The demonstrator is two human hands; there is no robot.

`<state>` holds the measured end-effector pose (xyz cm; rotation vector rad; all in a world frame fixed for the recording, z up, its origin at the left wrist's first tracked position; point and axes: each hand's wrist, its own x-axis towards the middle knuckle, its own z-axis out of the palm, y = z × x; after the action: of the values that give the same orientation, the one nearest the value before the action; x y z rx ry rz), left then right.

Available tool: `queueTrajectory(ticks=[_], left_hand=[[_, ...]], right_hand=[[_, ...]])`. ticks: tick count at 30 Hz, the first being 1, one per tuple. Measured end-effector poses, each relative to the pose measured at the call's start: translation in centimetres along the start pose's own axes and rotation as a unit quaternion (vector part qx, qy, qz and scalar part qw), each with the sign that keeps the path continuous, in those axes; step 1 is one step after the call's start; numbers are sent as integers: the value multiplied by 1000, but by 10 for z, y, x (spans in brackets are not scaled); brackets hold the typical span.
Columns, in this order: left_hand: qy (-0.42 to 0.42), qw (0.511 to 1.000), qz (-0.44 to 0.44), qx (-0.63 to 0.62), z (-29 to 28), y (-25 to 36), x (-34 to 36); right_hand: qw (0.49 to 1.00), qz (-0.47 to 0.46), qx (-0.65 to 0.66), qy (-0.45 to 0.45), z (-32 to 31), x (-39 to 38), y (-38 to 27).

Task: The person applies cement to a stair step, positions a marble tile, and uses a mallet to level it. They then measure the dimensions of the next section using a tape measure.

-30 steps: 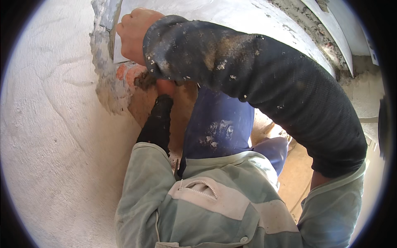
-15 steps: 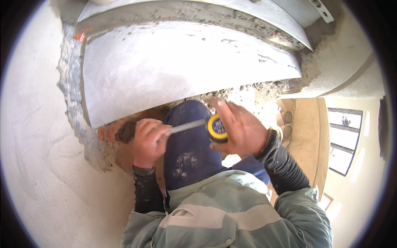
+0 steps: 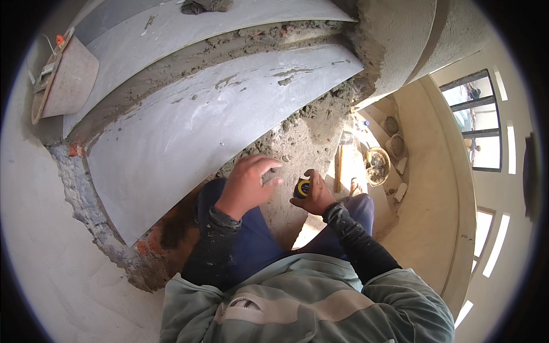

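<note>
My right hand (image 3: 319,198) grips a small black and yellow tape measure (image 3: 302,187) above my knees. Just left of it, my left hand (image 3: 247,186) is raised with curled fingers apart, and I see nothing held in it. Beyond my hands lies a large pale stone-like slab (image 3: 194,120), a stair tread with grey smears on its top. Rough wet mortar (image 3: 294,117) runs along its near edge, and exposed brick (image 3: 150,244) shows below its left end.
A tub with tools (image 3: 72,80) stands at upper left beside a higher tread (image 3: 240,14), which carries a dark lump (image 3: 206,4). A curved wall (image 3: 429,188) bounds the right, with round containers (image 3: 377,166) and debris on lower steps. Windows (image 3: 472,120) show beyond.
My hands have come down from the slab's left end. The tape, partly pulled out earlier, shows no blade now, and my left hand's fingers have loosened. My view has turned toward the lower steps.
</note>
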<state>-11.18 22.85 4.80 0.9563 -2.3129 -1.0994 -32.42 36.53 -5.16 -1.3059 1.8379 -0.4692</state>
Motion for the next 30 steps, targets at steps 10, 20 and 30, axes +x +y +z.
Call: queueTrajectory(ticks=[10, 20, 30], left_hand=[[243, 864, -286, 336, -148, -188, -62], [145, 826, -448, 310, -176, -197, -50], [145, 825, -445, 317, -207, -217, -109]], right_hand=[[968, -163, -96, 165, 77, 77, 57], [891, 387, -224, 77, 50, 103, 319], [835, 398, 351, 144, 45, 138, 287]])
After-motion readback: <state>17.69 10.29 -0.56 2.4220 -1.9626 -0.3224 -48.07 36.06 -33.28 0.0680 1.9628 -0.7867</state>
